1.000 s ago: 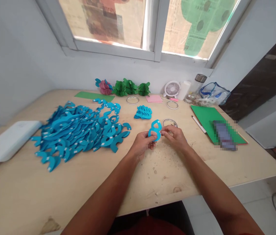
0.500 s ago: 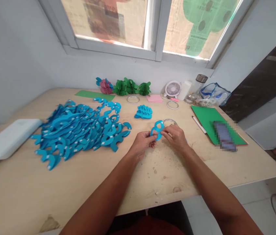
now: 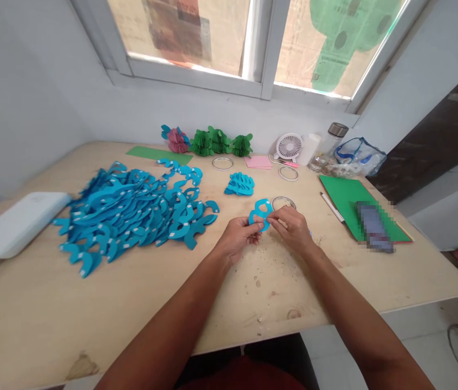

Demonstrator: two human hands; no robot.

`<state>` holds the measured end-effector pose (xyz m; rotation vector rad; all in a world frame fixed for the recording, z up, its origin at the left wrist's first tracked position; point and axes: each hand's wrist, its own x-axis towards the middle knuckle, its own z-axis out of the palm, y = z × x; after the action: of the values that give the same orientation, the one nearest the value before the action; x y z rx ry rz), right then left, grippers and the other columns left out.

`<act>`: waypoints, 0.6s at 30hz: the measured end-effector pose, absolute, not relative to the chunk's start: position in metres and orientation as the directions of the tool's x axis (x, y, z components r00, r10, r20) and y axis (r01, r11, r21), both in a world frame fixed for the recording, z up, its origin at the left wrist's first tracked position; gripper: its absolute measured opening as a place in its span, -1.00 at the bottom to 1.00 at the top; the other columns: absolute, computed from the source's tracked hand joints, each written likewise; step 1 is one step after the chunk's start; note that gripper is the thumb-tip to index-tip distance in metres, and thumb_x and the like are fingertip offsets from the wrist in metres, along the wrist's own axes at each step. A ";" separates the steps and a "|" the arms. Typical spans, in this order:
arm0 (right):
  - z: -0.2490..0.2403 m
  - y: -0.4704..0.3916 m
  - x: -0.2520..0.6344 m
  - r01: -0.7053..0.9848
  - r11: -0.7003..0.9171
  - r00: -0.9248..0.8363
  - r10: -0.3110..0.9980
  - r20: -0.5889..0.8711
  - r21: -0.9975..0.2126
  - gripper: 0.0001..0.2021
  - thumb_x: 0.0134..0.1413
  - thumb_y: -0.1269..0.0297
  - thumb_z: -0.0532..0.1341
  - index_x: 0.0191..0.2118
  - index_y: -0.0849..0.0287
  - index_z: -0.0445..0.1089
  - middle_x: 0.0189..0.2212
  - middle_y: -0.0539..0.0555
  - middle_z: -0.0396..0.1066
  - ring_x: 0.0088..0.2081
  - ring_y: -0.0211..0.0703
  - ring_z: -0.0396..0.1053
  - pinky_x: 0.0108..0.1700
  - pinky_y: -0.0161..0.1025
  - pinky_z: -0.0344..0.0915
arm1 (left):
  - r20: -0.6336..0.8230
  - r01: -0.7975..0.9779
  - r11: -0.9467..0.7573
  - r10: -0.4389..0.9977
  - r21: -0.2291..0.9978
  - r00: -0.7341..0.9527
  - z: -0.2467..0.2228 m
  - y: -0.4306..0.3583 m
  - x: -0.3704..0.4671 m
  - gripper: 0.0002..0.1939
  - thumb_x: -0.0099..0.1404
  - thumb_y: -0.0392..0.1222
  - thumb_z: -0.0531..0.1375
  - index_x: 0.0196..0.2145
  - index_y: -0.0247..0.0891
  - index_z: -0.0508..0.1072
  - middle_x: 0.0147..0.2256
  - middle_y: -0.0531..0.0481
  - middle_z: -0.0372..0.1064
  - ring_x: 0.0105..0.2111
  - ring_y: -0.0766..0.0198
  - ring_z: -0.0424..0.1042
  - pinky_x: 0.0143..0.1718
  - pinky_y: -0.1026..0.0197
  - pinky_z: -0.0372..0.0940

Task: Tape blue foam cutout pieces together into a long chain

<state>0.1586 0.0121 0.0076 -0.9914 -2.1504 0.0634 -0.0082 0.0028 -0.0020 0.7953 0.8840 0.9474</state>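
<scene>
One person has two hands over the table (image 3: 286, 298). The left hand (image 3: 237, 237) pinches one blue paper shape (image 3: 261, 213) between thumb and fingers. It is up in front of the person, right of the big blue pile (image 3: 131, 211), which has too many pieces to count. The right hand (image 3: 292, 225) has its fingertips close together at the shape's edge; you cannot tell if they grip it. There are three rings (image 3: 223, 169), and the right hand hides part of one. Behind are one small blue stack (image 3: 240, 184), three green paper balls (image 3: 218, 142) and one fan (image 3: 289, 146).
</scene>
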 end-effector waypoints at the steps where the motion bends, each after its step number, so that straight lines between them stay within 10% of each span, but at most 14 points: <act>1: 0.008 0.012 0.159 0.636 0.696 -0.414 0.672 0.614 -0.333 -0.82 0.15 0.27 0.10 -0.39 0.16 0.40 -0.48 0.09 0.41 -0.41 -0.19 0.30 -0.31 -0.22 0.20 | -0.270 -0.336 0.368 0.914 0.867 0.304 -0.001 0.003 -0.008 -0.71 -0.15 -0.16 0.34 -0.45 -0.36 0.43 -0.56 0.05 0.28 -0.59 0.42 0.24 -0.55 0.31 0.13; 18: 0.010 0.011 0.158 0.656 0.718 -0.489 0.640 0.592 -0.234 -0.80 0.17 0.25 0.07 -0.36 0.15 0.41 -0.48 0.09 0.41 -0.40 -0.18 0.29 -0.29 -0.22 0.18 | -0.245 -0.236 0.307 0.934 0.922 0.259 0.008 0.003 -0.010 -0.80 -0.12 -0.20 0.27 -0.50 -0.33 0.40 -0.55 0.00 0.37 -0.54 0.35 0.33 -0.53 0.31 0.14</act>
<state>0.1584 0.0110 0.0099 -0.9786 -2.2480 -0.0300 -0.0104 0.0030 0.0080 0.9050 0.9693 0.9601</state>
